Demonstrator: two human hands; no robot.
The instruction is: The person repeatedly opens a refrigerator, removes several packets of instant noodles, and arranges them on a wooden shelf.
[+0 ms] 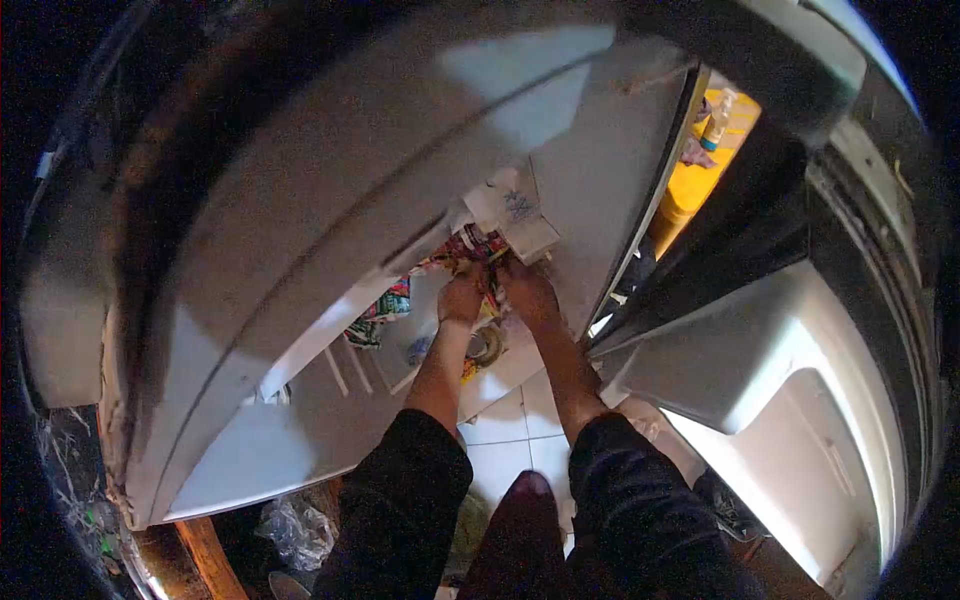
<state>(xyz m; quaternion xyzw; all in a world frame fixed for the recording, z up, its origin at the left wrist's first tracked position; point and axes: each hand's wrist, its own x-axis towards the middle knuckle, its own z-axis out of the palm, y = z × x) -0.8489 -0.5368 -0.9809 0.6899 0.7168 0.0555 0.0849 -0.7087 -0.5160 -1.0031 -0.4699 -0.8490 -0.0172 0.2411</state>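
Both of my hands are close together near the middle of the view, beside colourful printed packets. My left hand (461, 296) is curled at the red packet (470, 245). Close on its right, my right hand (525, 290) has bent fingers at the same packets; what its fingertips hold is too small to make out. Just above the hands is a whitish box or carton (515, 208) with blue marks. Green and red packets (385, 315) lie to the left. Under my hands there is a roll of tape (486, 347).
A large pale panel (290, 220) curves across the left and top. On the right stands a white moulded part (780, 370). Behind a gap is a yellow surface (690, 185) with a bottle (717, 125). A clear plastic bag (298, 530) lies lower left, above the tiled floor level (500, 465).
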